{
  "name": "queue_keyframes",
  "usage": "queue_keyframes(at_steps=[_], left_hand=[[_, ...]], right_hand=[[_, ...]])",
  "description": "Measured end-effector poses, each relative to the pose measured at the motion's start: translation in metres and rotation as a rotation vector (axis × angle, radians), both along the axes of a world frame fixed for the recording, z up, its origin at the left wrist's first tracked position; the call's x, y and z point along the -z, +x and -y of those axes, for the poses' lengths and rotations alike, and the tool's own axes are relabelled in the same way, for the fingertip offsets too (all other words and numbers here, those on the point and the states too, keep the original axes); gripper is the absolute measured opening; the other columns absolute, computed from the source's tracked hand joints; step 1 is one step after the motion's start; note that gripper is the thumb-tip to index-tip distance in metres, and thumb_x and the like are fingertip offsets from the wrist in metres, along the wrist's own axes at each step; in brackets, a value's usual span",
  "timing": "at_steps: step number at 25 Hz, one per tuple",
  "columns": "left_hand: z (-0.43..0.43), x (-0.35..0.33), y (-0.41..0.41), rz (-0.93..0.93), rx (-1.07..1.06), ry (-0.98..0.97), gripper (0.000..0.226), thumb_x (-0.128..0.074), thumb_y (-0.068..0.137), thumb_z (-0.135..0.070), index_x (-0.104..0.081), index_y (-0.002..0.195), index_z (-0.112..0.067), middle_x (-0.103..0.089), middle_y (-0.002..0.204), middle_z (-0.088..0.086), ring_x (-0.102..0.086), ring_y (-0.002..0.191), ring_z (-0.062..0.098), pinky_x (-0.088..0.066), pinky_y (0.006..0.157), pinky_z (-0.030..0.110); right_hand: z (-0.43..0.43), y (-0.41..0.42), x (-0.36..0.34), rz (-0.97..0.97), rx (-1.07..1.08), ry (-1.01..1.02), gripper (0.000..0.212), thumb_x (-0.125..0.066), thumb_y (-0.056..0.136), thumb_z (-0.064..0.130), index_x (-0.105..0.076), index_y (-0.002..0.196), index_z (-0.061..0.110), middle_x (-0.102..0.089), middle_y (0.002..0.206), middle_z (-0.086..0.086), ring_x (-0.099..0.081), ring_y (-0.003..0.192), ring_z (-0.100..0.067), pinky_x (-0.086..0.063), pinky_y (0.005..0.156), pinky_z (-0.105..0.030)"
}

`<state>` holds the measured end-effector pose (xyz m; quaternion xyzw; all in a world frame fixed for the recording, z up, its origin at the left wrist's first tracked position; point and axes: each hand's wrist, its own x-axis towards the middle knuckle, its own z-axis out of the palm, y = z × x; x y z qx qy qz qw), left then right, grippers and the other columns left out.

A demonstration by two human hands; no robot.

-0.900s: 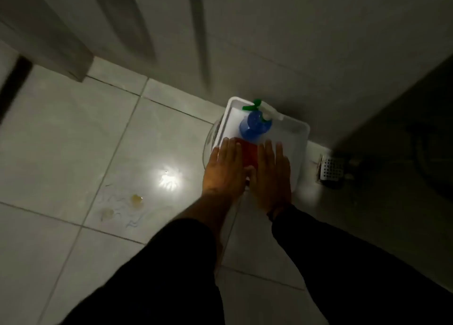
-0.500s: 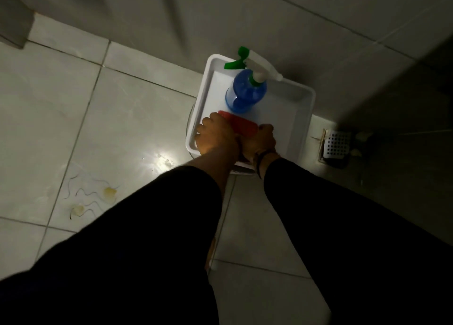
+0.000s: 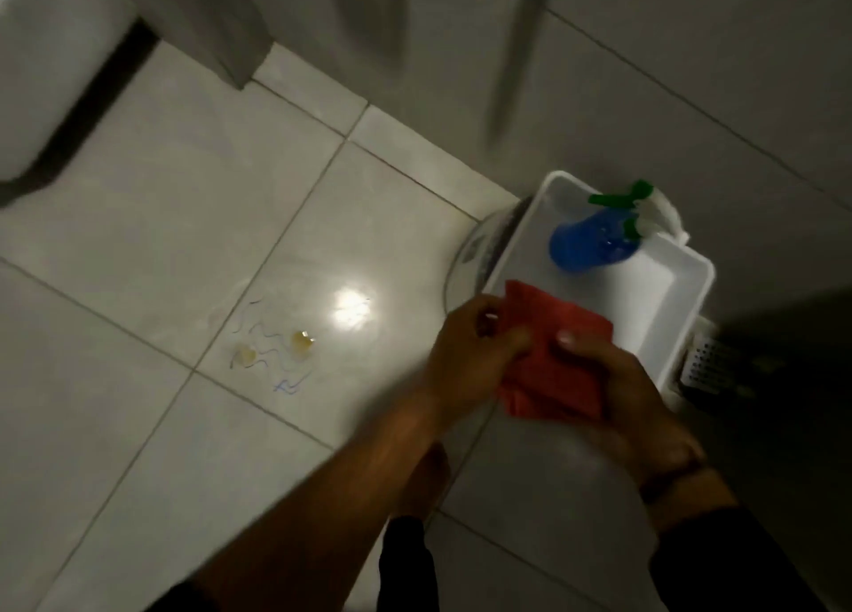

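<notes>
Red cloth (image 3: 553, 358) is pinched by the left hand (image 3: 465, 353) and gripped by the right hand (image 3: 622, 381), fingers curled round it, over the near rim of a white tub (image 3: 691, 298). The tub is set on a glossy tiled floor (image 3: 161, 242) by the wall. The cloth's crumpled length is angled from the tub toward the person.

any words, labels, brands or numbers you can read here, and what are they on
No text can be read anywhere in this view.
Blue spray bottle: no legible label; blurred.
White tray: plain, no marking seen.
Blue scribbles on the floor: wavy pen lines, not letters.
Round object under the tray: dark marks, too blurred to read.
Red cloth: no print seen.
</notes>
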<state>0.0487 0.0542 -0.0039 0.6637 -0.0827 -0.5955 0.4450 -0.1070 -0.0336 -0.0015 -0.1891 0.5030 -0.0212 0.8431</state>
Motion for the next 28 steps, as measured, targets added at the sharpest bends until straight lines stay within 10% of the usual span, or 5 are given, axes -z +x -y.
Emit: queue_keyframes(at_steps=[10,14,19,23,28], left_hand=[[-0.322,0.148,0.068,0.44,-0.294,0.57,0.061,-0.057,0.1,-0.057,-0.05,0.155,-0.031,-0.063,0.148,0.0,-0.063,0.133,0.024,-0.051,0.112,0.045],[-0.421,0.263,0.094,0.73,-0.029,0.756,0.079,-0.043,0.105,-0.059,-0.028,0.17,-0.018,-0.033,0.176,0.01,-0.031,0.163,0.032,-0.032,0.127,0.051],[-0.459,0.389,0.142,0.972,-0.022,0.745,0.076,-0.035,0.106,-0.052,-0.016,0.174,-0.022,-0.01,0.182,0.012,-0.009,0.169,0.037,-0.007,0.133,0.065],[-0.475,0.443,0.134,1.189,-0.054,0.744,0.073,-0.033,0.107,-0.051,-0.019,0.173,-0.025,-0.009,0.183,0.013,-0.008,0.169,0.037,-0.007,0.13,0.071],[-0.476,0.465,0.131,1.355,-0.106,0.749,0.076,-0.039,0.103,-0.051,-0.021,0.171,-0.024,-0.014,0.182,0.013,-0.013,0.168,0.038,-0.011,0.13,0.07]], right_hand=[[-0.176,0.161,0.113,-0.237,-0.496,-0.406,0.054,-0.063,0.102,0.034,-0.055,0.154,0.018,-0.087,0.109,-0.015,-0.079,0.1,-0.051,-0.066,0.075,-0.065],[-0.183,0.231,0.225,-0.234,-0.685,-0.869,0.045,-0.055,0.111,0.01,-0.053,0.156,0.007,-0.064,0.148,-0.021,-0.073,0.103,-0.029,-0.054,0.066,-0.026],[-0.183,0.309,0.356,-0.236,-0.971,-1.55,0.055,-0.054,0.107,0.023,-0.048,0.158,0.002,-0.05,0.166,-0.015,-0.042,0.158,-0.038,-0.032,0.135,-0.039],[-0.212,0.33,0.416,-0.293,-1.322,-1.816,0.072,-0.05,0.106,0.038,-0.034,0.164,-0.001,-0.03,0.176,-0.025,-0.019,0.165,-0.048,-0.016,0.137,-0.061],[-0.269,0.398,0.435,-0.352,-1.182,-1.957,0.086,-0.036,0.101,0.053,-0.024,0.169,0.002,-0.018,0.181,-0.02,-0.012,0.169,-0.039,-0.013,0.138,-0.059]])
